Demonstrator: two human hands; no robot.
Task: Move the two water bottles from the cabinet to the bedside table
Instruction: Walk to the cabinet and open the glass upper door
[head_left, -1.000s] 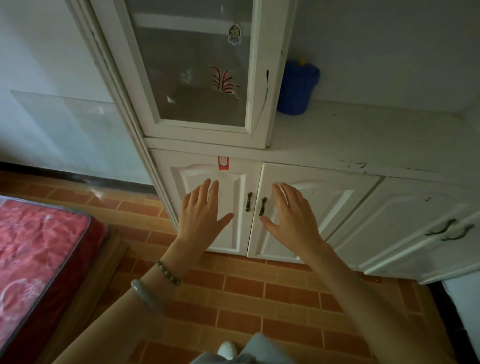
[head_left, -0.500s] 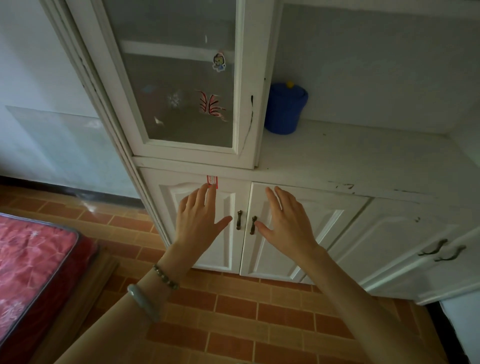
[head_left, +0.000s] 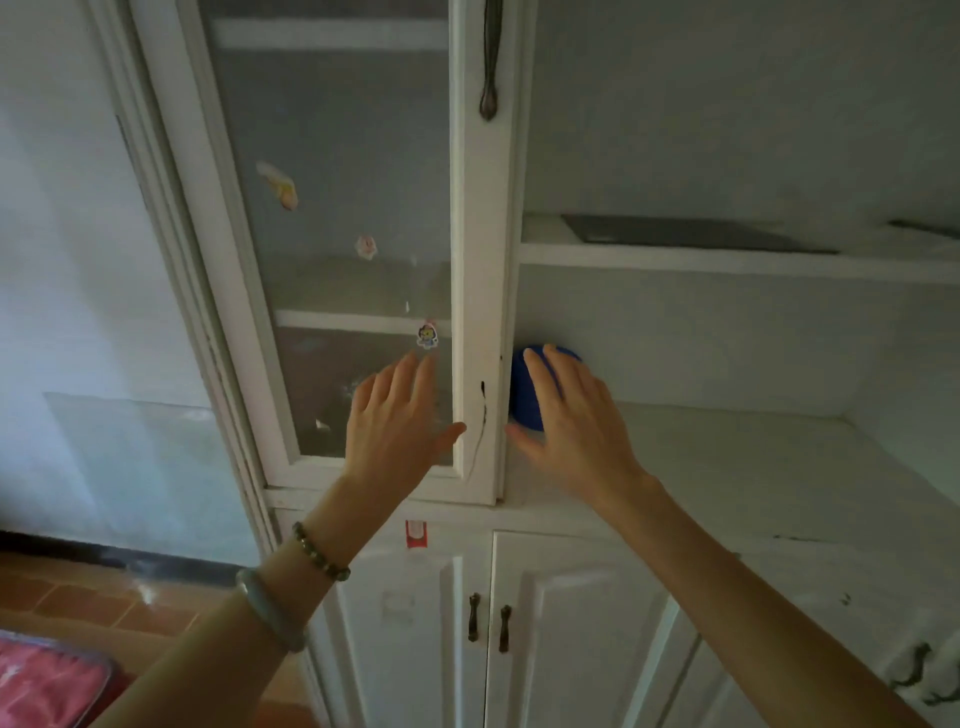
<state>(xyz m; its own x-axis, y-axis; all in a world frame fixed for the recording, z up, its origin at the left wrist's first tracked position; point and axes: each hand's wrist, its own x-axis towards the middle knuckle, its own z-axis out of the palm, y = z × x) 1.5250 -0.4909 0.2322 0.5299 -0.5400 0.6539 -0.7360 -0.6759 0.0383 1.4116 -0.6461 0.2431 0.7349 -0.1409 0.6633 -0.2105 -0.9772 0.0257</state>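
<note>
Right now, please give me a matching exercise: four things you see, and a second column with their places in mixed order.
1. blue container
2. red label
3. dark handle
4. bracelets

A. top of the glass door's frame
B. left wrist
C. open counter, behind the right hand
D. above the lower left door

Pairs: 1-C, 2-D, 3-A, 4-B

Blue pot (head_left: 524, 395) (shelf), red mattress (head_left: 47, 686)

Both bare forearms extend forward and upward, palms facing away. The left hand (head_left: 397, 421) is flat, fingers together, thumb splayed right. The right hand (head_left: 574, 423) is likewise flat, thumb splayed left. Both hands are empty, near each other, not touching.
</note>
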